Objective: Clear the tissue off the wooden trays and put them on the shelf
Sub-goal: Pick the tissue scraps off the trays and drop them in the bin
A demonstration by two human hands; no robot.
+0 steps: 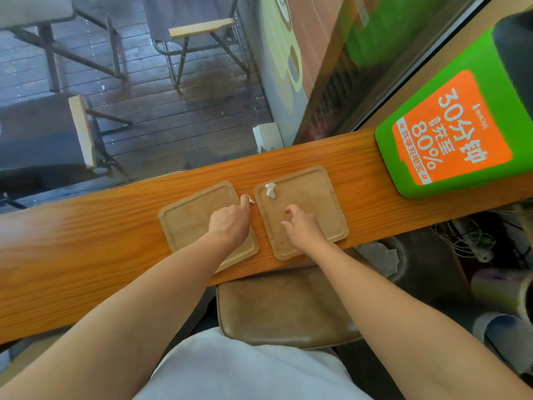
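Two square wooden trays lie side by side on an orange wooden counter (pixel 86 249). My left hand (pixel 230 223) rests over the left tray (pixel 184 223), its fingertips pinched on a small scrap of white tissue (pixel 250 200) at that tray's far right corner. A second crumpled white tissue (pixel 271 190) lies in the far left corner of the right tray (pixel 314 194). My right hand (pixel 302 228) hovers over the right tray, fingers loosely apart and holding nothing, a short way nearer to me than that tissue.
A green box with an orange label (pixel 452 140) stands on the counter to the right. A brown padded stool (pixel 282 307) sits below the counter's near edge. A white tissue box (pixel 268 137) stands behind the counter. Chairs and a dark plank floor lie beyond, cables at right.
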